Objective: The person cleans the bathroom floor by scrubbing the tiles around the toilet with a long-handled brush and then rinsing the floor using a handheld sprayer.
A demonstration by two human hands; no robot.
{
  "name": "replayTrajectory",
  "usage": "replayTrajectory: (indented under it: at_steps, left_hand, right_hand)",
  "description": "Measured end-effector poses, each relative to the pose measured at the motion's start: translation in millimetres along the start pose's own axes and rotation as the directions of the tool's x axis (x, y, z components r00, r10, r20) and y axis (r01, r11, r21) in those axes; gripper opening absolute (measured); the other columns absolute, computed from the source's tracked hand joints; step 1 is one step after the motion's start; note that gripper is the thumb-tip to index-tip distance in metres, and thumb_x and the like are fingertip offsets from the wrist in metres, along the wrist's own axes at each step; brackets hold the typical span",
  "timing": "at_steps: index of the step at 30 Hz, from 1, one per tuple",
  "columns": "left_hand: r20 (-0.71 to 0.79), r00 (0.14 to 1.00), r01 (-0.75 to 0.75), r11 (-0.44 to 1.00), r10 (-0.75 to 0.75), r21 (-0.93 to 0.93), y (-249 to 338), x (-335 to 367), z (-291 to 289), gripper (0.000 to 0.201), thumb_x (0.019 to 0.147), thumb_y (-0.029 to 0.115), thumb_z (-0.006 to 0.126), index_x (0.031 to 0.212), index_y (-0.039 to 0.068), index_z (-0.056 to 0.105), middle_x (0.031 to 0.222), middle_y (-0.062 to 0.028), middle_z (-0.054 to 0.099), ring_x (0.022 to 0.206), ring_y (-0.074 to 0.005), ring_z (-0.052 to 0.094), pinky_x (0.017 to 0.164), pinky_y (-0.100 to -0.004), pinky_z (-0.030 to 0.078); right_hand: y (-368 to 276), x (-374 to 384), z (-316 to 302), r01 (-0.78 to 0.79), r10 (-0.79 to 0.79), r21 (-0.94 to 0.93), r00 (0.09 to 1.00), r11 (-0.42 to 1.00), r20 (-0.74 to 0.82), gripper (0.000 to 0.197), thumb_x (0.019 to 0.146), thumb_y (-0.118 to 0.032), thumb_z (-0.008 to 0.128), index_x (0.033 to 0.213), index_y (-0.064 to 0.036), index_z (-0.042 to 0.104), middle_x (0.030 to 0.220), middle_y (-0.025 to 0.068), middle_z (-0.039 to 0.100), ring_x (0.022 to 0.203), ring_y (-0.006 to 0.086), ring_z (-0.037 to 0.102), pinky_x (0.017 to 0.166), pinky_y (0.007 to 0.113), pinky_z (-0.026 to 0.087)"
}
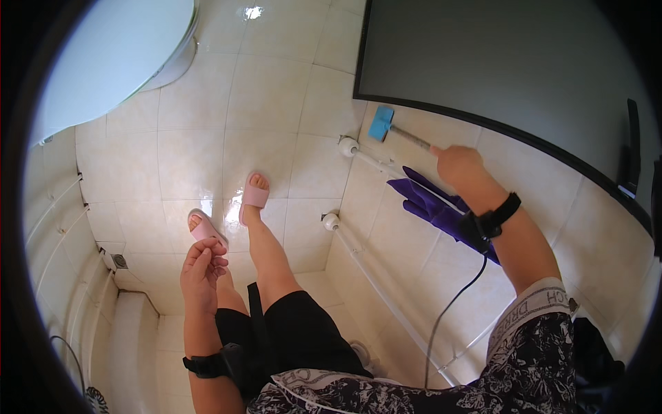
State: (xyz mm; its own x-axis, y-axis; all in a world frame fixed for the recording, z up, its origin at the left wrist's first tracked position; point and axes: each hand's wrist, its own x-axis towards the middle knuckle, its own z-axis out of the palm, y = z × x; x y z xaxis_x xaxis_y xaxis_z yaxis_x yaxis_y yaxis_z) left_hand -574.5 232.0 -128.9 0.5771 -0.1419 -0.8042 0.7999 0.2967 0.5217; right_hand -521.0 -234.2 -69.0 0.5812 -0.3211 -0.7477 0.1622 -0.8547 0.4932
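Observation:
My right hand [459, 167] is closed round the thin handle of a cleaning brush with a flat blue rectangular head [381, 123]. The head lies against the tiled wall, just below the lower corner of a large dark framed panel [496, 55]. Below that hand, a purple cloth [434, 200] hangs over a white pipe [386, 165]. My left hand [200, 272] is held up in front of my legs, with its fingers loosely curled and slightly apart. Nothing shows in it.
A second white pipe [386, 297] runs along the wall nearer to me. At the far left stands a rounded pale fixture with a glassy top [117, 55]. Pink slippers [256, 195] are on my feet on the shiny tiled floor [269, 90]. A black cable [448, 310] trails from my right wrist.

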Motion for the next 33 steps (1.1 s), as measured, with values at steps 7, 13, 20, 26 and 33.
replayTrajectory:
  at_steps: [7, 13, 20, 26, 33]
  left_hand:
    - [0.041, 0.999, 0.024, 1.0, -0.024, -0.006, 6, -1, 31, 0.019, 0.089, 0.012, 0.044, 0.104, 0.004, 0.054, 0.088, -0.0051, 0.06, 0.071, -0.0089, 0.055, 0.062, -0.0203, 0.042]
    - [-0.054, 0.998, 0.022, 1.0, -0.022, 0.0, 3, -1, 8, 0.02, 0.09, 0.013, 0.043, 0.104, 0.004, 0.054, 0.088, -0.0046, 0.06, 0.07, -0.0087, 0.054, 0.061, -0.02, 0.042]
    - [-0.062, 0.998, 0.024, 0.997, -0.029, -0.079, -6, 1, -11, 0.021, 0.089, 0.014, 0.043, 0.106, 0.004, 0.051, 0.088, -0.0044, 0.058, 0.071, -0.0094, 0.054, 0.061, -0.0209, 0.041]
    - [-0.044, 0.999, 0.019, 0.994, -0.024, -0.11, -4, 0, -18, 0.021, 0.089, 0.015, 0.043, 0.106, 0.005, 0.05, 0.088, -0.0044, 0.058, 0.071, -0.0091, 0.053, 0.061, -0.0205, 0.04]
    - [0.016, 1.0, 0.009, 0.991, -0.007, -0.133, -13, -6, -35, 0.022, 0.09, 0.014, 0.042, 0.107, 0.005, 0.052, 0.09, -0.0043, 0.059, 0.073, -0.0094, 0.053, 0.064, -0.0217, 0.04]
  right_hand:
    - [-33, 22, 91, -0.091, 0.12, 0.215, 0.984, 0.972, -0.13, 0.037, 0.084, -0.012, 0.043, 0.12, -0.0112, 0.048, 0.087, 0.0116, 0.064, 0.077, 0.0272, 0.063, 0.064, 0.038, 0.049]
    - [-52, 16, 73, 0.224, -0.224, 0.027, 0.975, 0.974, -0.003, 0.031, 0.085, -0.011, 0.043, 0.115, -0.0085, 0.049, 0.085, 0.0117, 0.064, 0.079, 0.0291, 0.062, 0.062, 0.04, 0.049]
    - [-58, 26, 28, -0.019, 0.017, 0.047, 0.999, 0.999, 0.035, 0.031, 0.085, -0.012, 0.04, 0.115, -0.0075, 0.049, 0.086, 0.0123, 0.064, 0.081, 0.0305, 0.062, 0.066, 0.042, 0.049]
    - [-60, 1, 53, 0.095, -0.106, 0.084, 0.986, 0.992, 0.129, 0.033, 0.087, -0.016, 0.038, 0.117, -0.0105, 0.048, 0.089, 0.0133, 0.063, 0.083, 0.0303, 0.062, 0.071, 0.042, 0.048]
    - [-89, -63, 41, 0.035, -0.037, 0.043, 0.999, 0.998, 0.033, 0.031, 0.087, -0.018, 0.042, 0.116, -0.0105, 0.049, 0.081, 0.0116, 0.064, 0.072, 0.0269, 0.063, 0.058, 0.038, 0.05]
